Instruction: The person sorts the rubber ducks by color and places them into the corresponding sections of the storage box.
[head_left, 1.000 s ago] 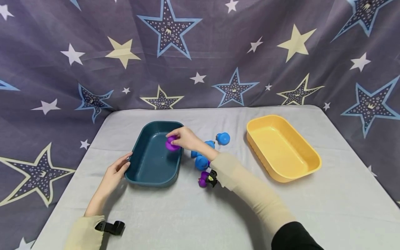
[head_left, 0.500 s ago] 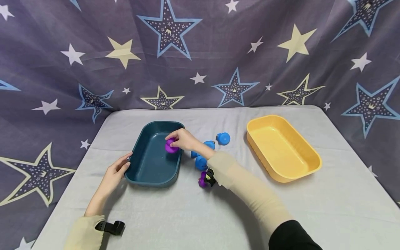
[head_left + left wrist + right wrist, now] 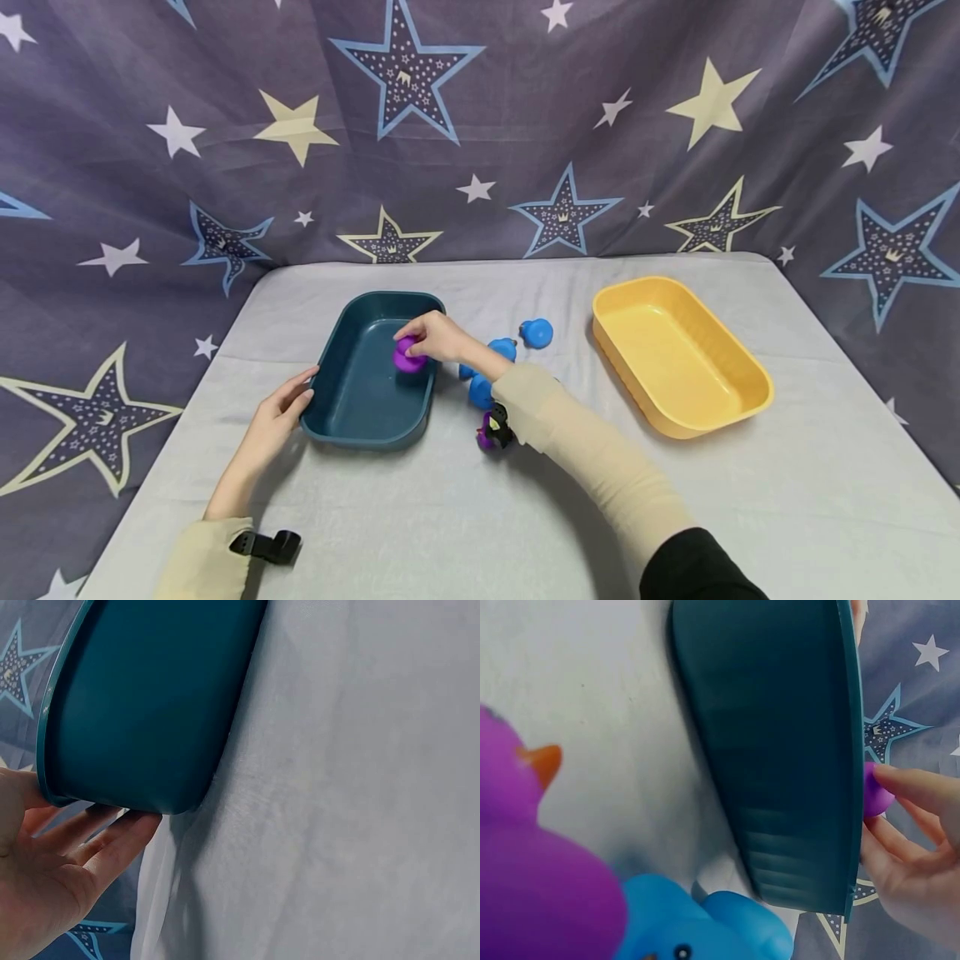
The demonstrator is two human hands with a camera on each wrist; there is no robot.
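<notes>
1. Right hand (image 3: 438, 336) pinches a purple duck (image 3: 407, 357) inside the teal tray (image 3: 360, 412), near its right wall.
2. Left hand (image 3: 276, 415), fingers relaxed, touches the tray's left corner; blue ducks (image 3: 536, 332) lie right of the tray.

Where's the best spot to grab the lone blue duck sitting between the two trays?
Take the blue duck from above, pinching its round body on two opposite sides. It stands apart from the other ducks on bare cloth, so fingers likely fit on either side without bumping the yellow tray.
</notes>
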